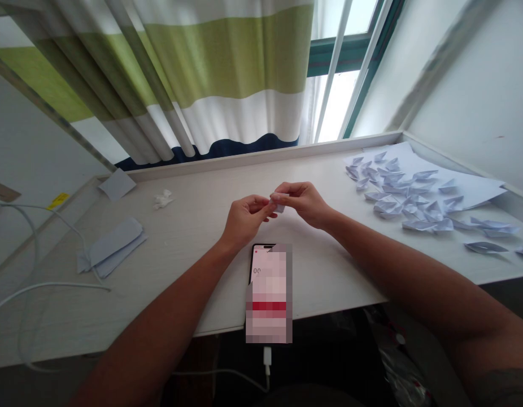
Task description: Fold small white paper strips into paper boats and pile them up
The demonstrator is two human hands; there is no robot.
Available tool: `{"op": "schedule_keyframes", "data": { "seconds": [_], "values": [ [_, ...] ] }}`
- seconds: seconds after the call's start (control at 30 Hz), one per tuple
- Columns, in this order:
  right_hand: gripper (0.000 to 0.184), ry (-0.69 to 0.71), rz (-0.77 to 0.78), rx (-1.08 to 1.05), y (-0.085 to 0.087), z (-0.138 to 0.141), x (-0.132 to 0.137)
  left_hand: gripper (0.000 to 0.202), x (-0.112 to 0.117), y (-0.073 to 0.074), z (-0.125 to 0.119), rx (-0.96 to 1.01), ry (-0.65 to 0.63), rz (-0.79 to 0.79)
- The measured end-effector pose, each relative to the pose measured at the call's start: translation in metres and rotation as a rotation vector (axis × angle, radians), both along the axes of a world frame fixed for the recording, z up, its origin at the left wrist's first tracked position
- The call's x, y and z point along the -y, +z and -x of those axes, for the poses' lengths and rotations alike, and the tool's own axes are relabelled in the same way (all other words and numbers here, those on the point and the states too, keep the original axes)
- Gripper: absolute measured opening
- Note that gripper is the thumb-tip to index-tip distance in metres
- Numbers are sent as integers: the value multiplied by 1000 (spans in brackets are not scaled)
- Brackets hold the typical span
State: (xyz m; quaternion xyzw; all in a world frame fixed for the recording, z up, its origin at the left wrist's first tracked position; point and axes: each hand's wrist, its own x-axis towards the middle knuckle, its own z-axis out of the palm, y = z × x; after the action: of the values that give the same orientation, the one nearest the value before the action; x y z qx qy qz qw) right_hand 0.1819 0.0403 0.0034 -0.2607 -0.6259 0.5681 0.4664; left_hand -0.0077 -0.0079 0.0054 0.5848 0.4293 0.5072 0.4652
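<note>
Your left hand [245, 219] and right hand [304, 202] pinch 1 paper piece [280, 208], mostly hidden (folds unclear). It looks small, white.

Your left forearm [183, 288] slants up from the lower left and your right forearm [384, 254] from the lower right, both bare. Your left hand [244, 219] and right hand [306, 202] meet in front of you, fingertips close together. Each pinches between thumb and bent fingers, the right slightly higher, its index finger arched above its thumb.
</note>
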Motion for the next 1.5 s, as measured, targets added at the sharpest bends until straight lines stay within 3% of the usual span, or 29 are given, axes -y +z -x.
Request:
{"op": "schedule_keyframes", "data": {
  "seconds": [0.27,0.8,1.13,1.33,1.5],
  "values": [
    [45,105,46,7,-1,-1,-2,38,-3,-3,1,32,-62,-32],
    [44,25,-37,-16,3,6,6,37,2,1,-4,37,-85,-8],
    [51,-51,-82,55,1,5,3,32,-5,2,2,153,118,-4],
    [52,-51,-141,112,1,4,4,28,-9,1,5,146,96,56],
    [53,4,-212,150,3,0,4,34,-10,4,7,142,111,-15]
  ]
}}
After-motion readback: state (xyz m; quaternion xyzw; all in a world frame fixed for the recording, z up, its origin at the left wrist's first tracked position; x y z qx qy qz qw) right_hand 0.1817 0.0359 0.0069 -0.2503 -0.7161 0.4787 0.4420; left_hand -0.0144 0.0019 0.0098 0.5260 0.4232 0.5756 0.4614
